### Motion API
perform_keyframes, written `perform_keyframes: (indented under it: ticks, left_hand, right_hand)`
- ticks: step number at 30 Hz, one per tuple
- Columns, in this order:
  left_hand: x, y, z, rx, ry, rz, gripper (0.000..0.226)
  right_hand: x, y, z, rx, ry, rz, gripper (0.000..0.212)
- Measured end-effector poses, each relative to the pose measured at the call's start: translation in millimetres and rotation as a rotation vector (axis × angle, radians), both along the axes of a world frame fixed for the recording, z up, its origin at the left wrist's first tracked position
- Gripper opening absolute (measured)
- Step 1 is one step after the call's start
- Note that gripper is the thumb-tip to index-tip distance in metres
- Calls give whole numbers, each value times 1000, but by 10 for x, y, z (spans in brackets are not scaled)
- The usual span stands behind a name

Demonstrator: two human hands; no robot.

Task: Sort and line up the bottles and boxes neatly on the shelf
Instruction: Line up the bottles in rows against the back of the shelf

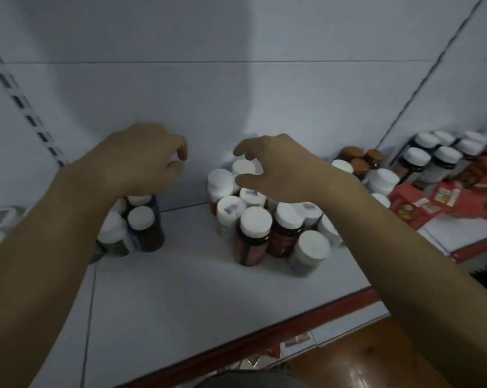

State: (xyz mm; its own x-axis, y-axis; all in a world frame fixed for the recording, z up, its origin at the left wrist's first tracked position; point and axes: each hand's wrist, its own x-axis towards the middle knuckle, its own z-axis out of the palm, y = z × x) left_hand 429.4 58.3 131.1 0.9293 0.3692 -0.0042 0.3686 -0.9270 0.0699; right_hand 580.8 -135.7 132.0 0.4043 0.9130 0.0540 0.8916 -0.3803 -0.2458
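On the white shelf (186,281) stands a cluster of white-capped bottles (256,222) in the middle, some dark red, some pale. A smaller group of white-capped bottles (143,228) stands to the left, one brown and one green-labelled. My left hand (141,158) hovers above the left group, fingers loosely curled and holding nothing. My right hand (276,166) hangs over the back of the middle cluster with fingers spread and bent, empty, just above a cap. Red boxes (432,200) lie scattered at the right.
More bottles with white caps (435,158) and brown caps (360,158) stand at the back right. A pale container (1,217) sits at the far left. The shelf has a red front edge (264,340); a wooden floor (376,359) lies below.
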Motion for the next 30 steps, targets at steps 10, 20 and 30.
perform_keyframes:
  ticks: [10,20,30]
  left_hand:
    - [1445,-1094,-89,-59,-96,-116,27]
    - [2288,-1505,-440,-164,328,-33,44]
    - [2017,-1230,-510,-318,-54,196,32]
  right_hand:
    - [1633,-1386,-56,15,-58,-212,26]
    - [2392,-1830,-795,36,99,41,47]
    - [2501,-1088,-647,-65,205,437,46]
